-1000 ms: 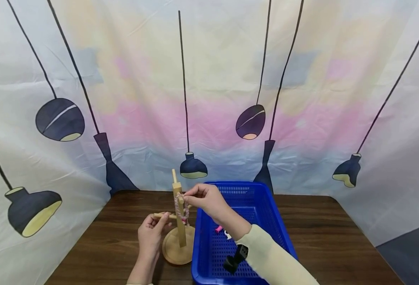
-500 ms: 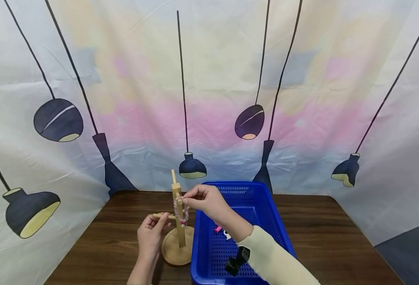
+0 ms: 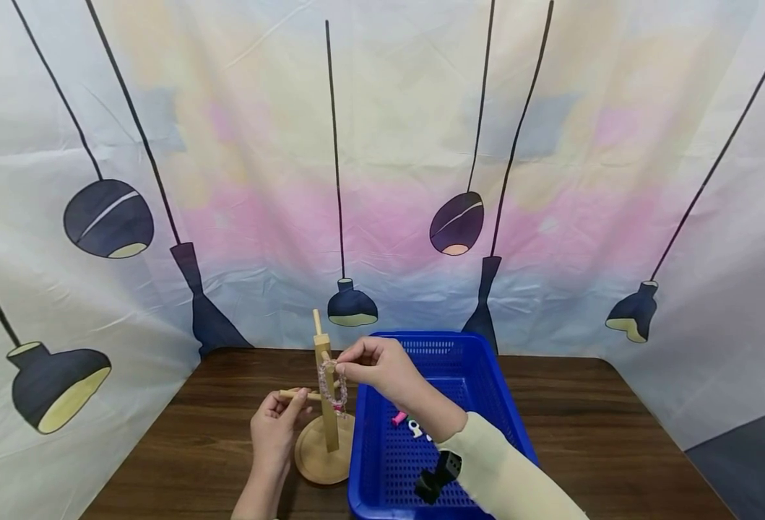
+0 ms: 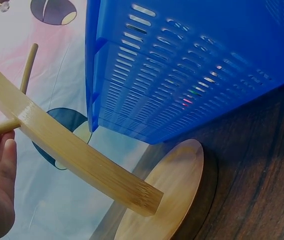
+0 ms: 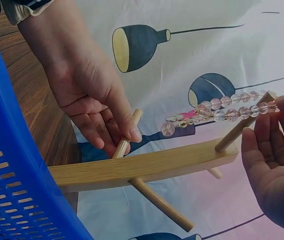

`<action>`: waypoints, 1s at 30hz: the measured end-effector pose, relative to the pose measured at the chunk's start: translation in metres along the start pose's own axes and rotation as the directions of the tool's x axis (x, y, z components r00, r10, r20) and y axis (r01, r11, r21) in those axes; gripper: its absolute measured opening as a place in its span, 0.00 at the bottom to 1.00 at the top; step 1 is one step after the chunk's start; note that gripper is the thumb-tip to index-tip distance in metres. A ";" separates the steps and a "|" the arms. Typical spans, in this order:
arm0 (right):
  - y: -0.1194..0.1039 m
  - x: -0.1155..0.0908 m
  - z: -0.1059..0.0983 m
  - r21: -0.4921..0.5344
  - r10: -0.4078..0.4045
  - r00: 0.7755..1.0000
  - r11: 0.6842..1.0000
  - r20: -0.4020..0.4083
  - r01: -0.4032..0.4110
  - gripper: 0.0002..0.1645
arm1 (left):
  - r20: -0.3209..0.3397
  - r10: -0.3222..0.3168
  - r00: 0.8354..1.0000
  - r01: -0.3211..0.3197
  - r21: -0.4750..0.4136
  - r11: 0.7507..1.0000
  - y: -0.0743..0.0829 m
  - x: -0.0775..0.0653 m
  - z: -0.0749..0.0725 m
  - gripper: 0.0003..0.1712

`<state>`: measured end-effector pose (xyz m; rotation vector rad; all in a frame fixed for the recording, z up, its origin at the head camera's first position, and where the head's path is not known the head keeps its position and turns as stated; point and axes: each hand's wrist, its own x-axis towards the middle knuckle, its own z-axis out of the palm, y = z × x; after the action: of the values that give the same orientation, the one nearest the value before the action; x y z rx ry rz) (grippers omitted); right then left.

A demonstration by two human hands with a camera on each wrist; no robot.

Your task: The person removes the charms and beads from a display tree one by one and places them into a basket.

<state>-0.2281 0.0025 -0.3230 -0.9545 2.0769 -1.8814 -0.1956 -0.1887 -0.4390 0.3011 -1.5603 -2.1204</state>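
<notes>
A wooden peg stand [image 3: 330, 426] with a round base stands on the table, to the left of a blue basket. My left hand [image 3: 274, 426] pinches one of its side pegs [image 4: 2, 128] between thumb and fingers. With thumb and forefinger, my right hand [image 3: 377, 367] pinches a beaded bracelet [image 5: 217, 116] of clear pinkish beads with a bright pink bead. The loop surrounds the tip of an upper peg [image 5: 241, 127] that points toward me. Below that peg, the rest of the bracelet hangs in front of the post in the head view.
The blue basket [image 3: 358, 462] has perforated walls and sits close to the stand's right side. Small pink [image 3: 399, 418] and white pieces lie inside it, partly hidden by my right arm. A lamp-printed cloth [image 3: 408, 144] hangs behind the brown wooden table [image 3: 584, 433].
The bracelet has shifted slightly toward the peg's tip, with my right hand moving a little to the right. My left hand keeps its hold on the side peg.
</notes>
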 end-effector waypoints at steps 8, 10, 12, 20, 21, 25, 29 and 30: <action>-0.001 -0.002 -0.001 -0.017 -0.011 1.000 1.000 0.012 0.011 0.11 | 0.009 0.002 1.000 -0.002 0.015 1.000 0.001 -0.001 0.000 0.06; 0.000 -0.002 -0.002 -0.025 -0.011 1.000 1.000 0.016 0.012 0.11 | 0.011 0.004 1.000 -0.004 0.018 1.000 0.001 -0.001 0.000 0.06; -0.001 -0.002 -0.003 -0.030 -0.011 1.000 0.999 0.021 0.012 0.11 | 0.013 0.007 1.000 -0.007 0.019 1.000 0.001 -0.001 0.000 0.06; -0.005 -0.005 -0.006 -0.069 -0.006 0.999 0.998 0.050 0.010 0.09 | 0.014 0.014 1.000 -0.014 0.016 1.000 0.000 -0.001 0.001 0.08; -0.006 -0.006 -0.007 -0.074 -0.008 0.998 0.997 0.057 0.013 0.09 | 0.012 0.015 1.000 -0.015 0.014 1.000 0.000 -0.001 0.001 0.09; -0.009 -0.009 -0.012 -0.081 -0.035 0.994 0.996 0.101 0.043 0.10 | 0.008 0.020 1.000 -0.020 0.007 1.000 0.000 -0.001 0.001 0.10; -0.010 -0.011 -0.019 -0.099 -0.060 0.987 0.992 0.148 0.075 0.09 | 0.010 0.013 1.000 -0.013 0.018 1.000 0.000 -0.001 0.001 0.08; -0.010 -0.011 -0.021 -0.110 -0.064 0.986 0.991 0.157 0.082 0.09 | 0.011 0.010 1.000 -0.010 0.020 1.000 0.000 -0.001 0.001 0.07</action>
<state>-0.2279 0.0264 -0.3131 -1.1778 2.1053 -1.6765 -0.1952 -0.1879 -0.4385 0.2885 -1.5866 -2.1030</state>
